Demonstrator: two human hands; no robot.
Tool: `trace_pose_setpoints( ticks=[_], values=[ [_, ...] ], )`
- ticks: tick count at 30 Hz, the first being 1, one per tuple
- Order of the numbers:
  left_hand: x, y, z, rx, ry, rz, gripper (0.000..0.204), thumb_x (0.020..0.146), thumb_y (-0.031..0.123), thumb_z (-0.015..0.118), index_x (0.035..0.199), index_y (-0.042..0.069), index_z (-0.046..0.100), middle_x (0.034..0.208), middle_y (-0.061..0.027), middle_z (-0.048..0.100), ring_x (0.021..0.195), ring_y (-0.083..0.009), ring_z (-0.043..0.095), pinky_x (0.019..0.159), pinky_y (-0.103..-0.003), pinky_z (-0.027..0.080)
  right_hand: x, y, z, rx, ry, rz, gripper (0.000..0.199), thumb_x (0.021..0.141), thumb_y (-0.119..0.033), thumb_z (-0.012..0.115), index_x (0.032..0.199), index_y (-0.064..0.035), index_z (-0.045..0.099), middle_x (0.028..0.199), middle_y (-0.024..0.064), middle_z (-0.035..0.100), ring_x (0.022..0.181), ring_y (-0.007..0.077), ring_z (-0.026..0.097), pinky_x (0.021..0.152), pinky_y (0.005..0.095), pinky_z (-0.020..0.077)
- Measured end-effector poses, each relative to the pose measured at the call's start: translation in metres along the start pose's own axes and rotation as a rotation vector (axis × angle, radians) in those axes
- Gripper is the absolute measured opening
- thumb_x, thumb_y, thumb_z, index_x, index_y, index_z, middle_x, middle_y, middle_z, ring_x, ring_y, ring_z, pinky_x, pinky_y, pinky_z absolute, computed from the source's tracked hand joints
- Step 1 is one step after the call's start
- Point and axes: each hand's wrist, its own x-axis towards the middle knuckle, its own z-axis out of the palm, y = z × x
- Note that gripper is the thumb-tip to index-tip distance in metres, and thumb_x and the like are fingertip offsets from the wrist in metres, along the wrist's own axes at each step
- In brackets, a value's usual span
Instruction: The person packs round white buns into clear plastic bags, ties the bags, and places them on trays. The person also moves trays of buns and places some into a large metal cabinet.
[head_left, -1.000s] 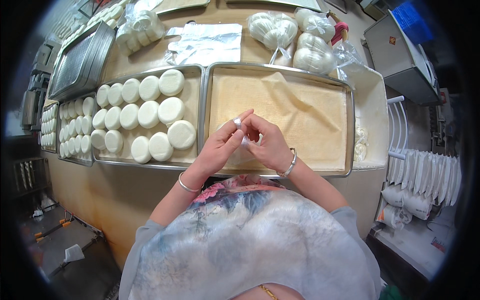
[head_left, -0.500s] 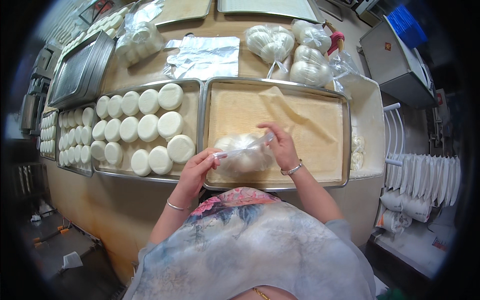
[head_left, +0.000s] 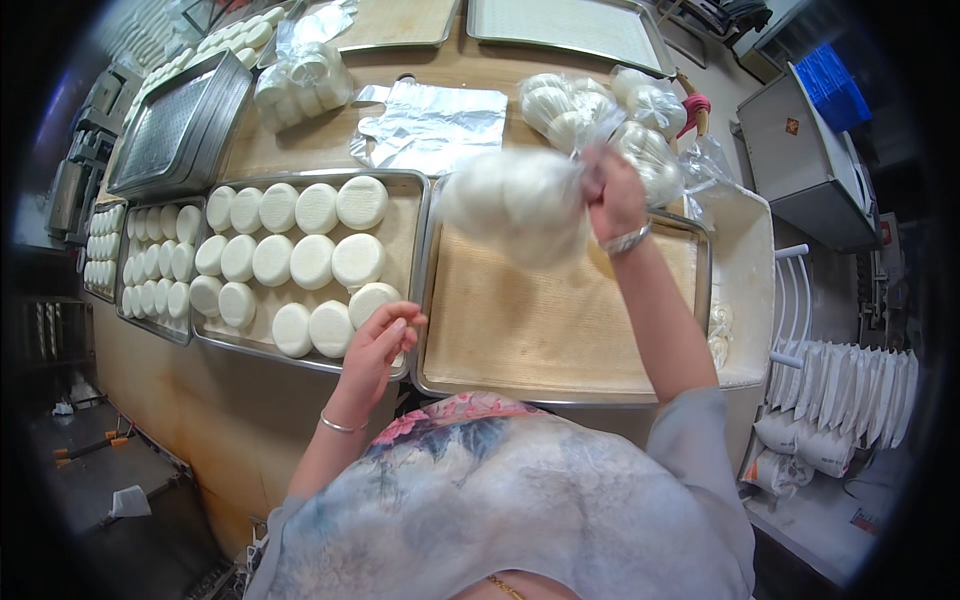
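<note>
In my right hand (head_left: 615, 200) is the gathered neck of a clear plastic bag of white round buns (head_left: 512, 205), blurred by motion. The bag is lifted over the far part of a cloth-lined metal tray (head_left: 540, 345). My left hand (head_left: 378, 352) holds nothing, its fingers loosely bent and apart. It hovers over the near right corner of a neighbouring tray (head_left: 270, 358), beside a flat white bun (head_left: 374, 300). Several such buns stand in rows there. Beyond the lined tray lie other filled bags of buns (head_left: 648, 160).
A pile of plastic bags (head_left: 435, 125) lies on the wooden table behind the trays. Stacked metal trays (head_left: 185, 135) stand at the far left, near a bagged pile of buns (head_left: 302, 88). A white bin (head_left: 745, 290) adjoins the lined tray on the right, beside a white rack (head_left: 790, 300).
My right hand has carried the bag of buns up and away from me, off the lined tray. My left hand has let go of the bag's top and shifted slightly left.
</note>
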Motion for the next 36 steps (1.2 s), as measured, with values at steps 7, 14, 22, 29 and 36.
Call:
trace_pose_setpoints(
  ticks=[7,14,22,29,36],
  values=[
    [-0.006,-0.013,-0.012,-0.105,0.089,-0.014,0.022,0.097,0.011,0.048,0.115,0.002,0.056,0.106,-0.0052,0.062,0.084,-0.0065,0.054,0.078,-0.021,0.044,0.157,0.005,-0.05,-0.097,0.35,0.073,0.013,0.093,-0.01,0.048,0.089,-0.0026,0.057,0.071,0.0053,0.059,0.065,0.0162,0.059,0.053,0.0228,0.0439],
    [0.007,-0.017,-0.003,0.018,0.117,-0.08,0.021,0.097,0.012,0.049,0.113,0.001,0.058,0.105,-0.0048,0.062,0.087,-0.0072,0.054,0.08,-0.021,0.044,0.17,0.03,-0.138,-0.196,0.161,0.02,0.03,0.094,-0.008,0.047,0.123,-0.0021,0.046,0.117,0.0194,0.062,0.092,0.0258,0.067,0.068,0.0256,0.0526],
    [0.071,-0.043,0.019,0.983,-0.119,0.297,0.026,0.086,0.006,0.059,0.112,0.003,0.059,0.117,-0.0151,0.058,0.109,-0.0255,0.055,0.095,-0.035,0.043,0.06,0.0,-0.282,-1.608,0.352,0.139,0.037,0.085,-0.02,0.065,0.118,-0.0065,0.055,0.108,0.0129,0.065,0.087,0.0289,0.067,0.075,0.0336,0.0537],
    [0.105,-0.084,0.033,1.582,-0.236,0.267,0.049,0.073,0.014,0.071,0.119,0.007,0.056,0.138,-0.0211,0.04,0.124,-0.0406,0.04,0.103,-0.045,0.037,0.001,0.022,-0.329,-1.847,0.432,0.113,0.023,0.079,-0.02,0.07,0.097,-0.0081,0.061,0.098,0.0115,0.063,0.093,0.0312,0.062,0.078,0.0393,0.0498],
    [0.098,-0.094,0.038,1.645,-0.217,0.283,0.06,0.069,0.014,0.072,0.125,0.006,0.051,0.142,-0.0223,0.034,0.127,-0.0423,0.035,0.106,-0.047,0.034,-0.007,0.017,-0.332,-1.866,0.493,0.006,0.014,0.081,-0.015,0.066,0.092,-0.0099,0.06,0.095,0.0105,0.06,0.085,0.0319,0.061,0.073,0.0432,0.0487]
  ],
)
